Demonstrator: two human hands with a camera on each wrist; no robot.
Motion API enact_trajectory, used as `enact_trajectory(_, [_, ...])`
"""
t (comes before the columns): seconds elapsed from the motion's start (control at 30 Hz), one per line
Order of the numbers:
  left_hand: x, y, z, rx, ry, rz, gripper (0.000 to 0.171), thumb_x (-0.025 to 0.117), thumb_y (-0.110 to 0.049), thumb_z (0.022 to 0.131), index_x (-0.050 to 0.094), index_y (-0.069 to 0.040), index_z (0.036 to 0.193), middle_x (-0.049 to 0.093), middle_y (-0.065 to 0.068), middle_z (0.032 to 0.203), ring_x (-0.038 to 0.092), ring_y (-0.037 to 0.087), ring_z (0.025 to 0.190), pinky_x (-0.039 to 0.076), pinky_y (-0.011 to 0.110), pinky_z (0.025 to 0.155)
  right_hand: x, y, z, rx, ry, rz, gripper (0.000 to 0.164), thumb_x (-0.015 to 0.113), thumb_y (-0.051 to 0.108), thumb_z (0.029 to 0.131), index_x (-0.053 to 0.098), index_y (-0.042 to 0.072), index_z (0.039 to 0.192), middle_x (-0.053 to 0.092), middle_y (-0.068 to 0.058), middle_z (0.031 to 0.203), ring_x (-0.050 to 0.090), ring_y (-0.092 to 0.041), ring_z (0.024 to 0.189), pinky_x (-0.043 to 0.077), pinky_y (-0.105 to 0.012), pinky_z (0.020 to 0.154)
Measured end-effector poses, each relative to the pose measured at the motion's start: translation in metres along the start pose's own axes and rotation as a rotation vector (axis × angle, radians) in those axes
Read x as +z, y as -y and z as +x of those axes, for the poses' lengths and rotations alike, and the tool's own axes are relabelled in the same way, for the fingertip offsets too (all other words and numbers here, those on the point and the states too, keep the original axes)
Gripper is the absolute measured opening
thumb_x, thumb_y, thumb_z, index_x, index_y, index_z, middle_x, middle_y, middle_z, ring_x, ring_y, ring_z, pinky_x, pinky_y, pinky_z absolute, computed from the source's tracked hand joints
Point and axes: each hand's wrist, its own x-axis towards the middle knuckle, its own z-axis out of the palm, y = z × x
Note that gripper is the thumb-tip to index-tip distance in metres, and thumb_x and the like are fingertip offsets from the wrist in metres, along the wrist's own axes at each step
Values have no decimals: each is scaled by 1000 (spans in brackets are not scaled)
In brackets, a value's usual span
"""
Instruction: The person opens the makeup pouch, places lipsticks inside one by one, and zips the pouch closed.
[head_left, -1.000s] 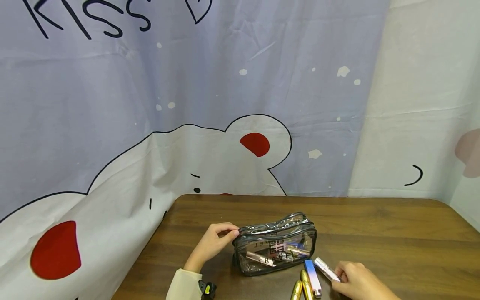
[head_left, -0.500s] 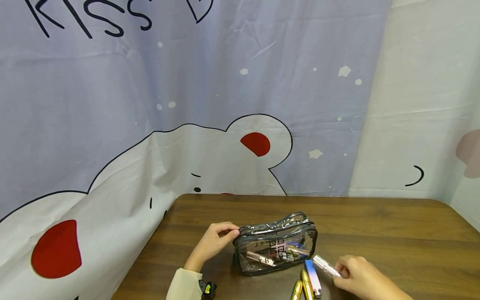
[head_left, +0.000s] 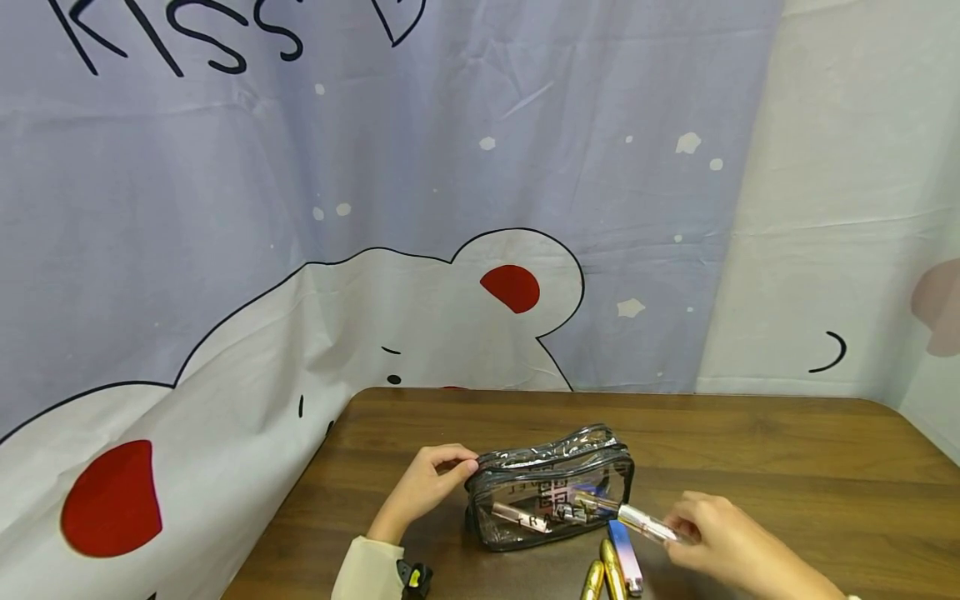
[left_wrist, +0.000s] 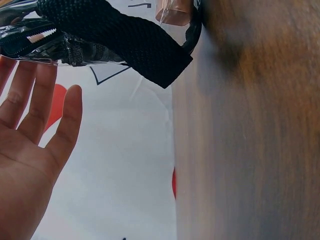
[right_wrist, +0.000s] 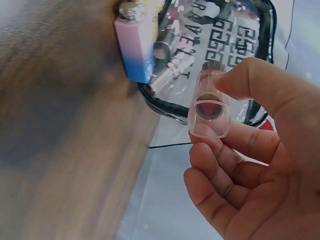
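A clear cosmetic bag [head_left: 551,455] with black trim stands on the table, several lipstick tubes inside. At its upper left corner, my left hand [head_left: 426,490] pinches the edge between thumb and fingers. The left wrist view shows the bag's black strap [left_wrist: 125,40] and zipper [left_wrist: 32,42] above the fingers. My right hand [head_left: 723,537] holds a clear-ended pinkish lipstick tube [head_left: 647,524] between thumb and fingers, its far end by the bag's lower right corner. In the right wrist view, the tube [right_wrist: 210,117] overlaps the bag; contact between them is unclear.
In front of the bag lie a blue-to-pink lipstick [head_left: 627,558] and two gold tubes, one [head_left: 612,568] beside it and another gold tube [head_left: 593,580] farther left. The brown wooden table [head_left: 787,467] meets a printed curtain [head_left: 420,167] behind.
My right hand has lifted the pinkish lipstick tube from beside the blue-to-pink one and brought it up and slightly left, toward the bag. The left hand and bag have stayed put.
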Motion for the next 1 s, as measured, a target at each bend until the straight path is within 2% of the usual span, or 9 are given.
enact_trajectory(0.2, [0, 2, 0, -28, 2, -2, 15, 63, -19, 93, 73, -8, 97, 72, 8, 92, 59, 0, 81, 50, 23, 73, -4, 4, 9, -50, -11, -28, 15, 75, 8, 64, 67, 16, 74, 42, 18, 70, 32, 9, 62, 33, -15, 48])
enact_trajectory(0.4, [0, 0, 0, -29, 9, -7, 17, 63, -21, 94, 73, -9, 98, 72, 8, 94, 60, 1, 81, 51, 23, 73, -11, 13, 17, -37, 37, 4, 13, 74, 7, 68, 71, 12, 79, 46, 16, 73, 34, 9, 62, 36, -16, 48])
enact_trajectory(0.87, [0, 1, 0, -38, 10, -2, 15, 62, -19, 94, 73, -9, 98, 72, 8, 94, 59, 0, 81, 50, 23, 74, -26, 30, 40, -80, 44, 3, 15, 74, 6, 71, 72, 15, 83, 45, 17, 74, 33, 8, 61, 35, -15, 48])
enact_trajectory(1.0, [0, 2, 0, -40, 8, 2, 15, 62, -18, 94, 73, -8, 99, 72, 8, 94, 59, 0, 81, 50, 23, 74, -28, 33, 46, -125, 14, -20, 16, 75, 6, 71, 72, 16, 82, 45, 17, 74, 34, 9, 62, 35, -15, 49])
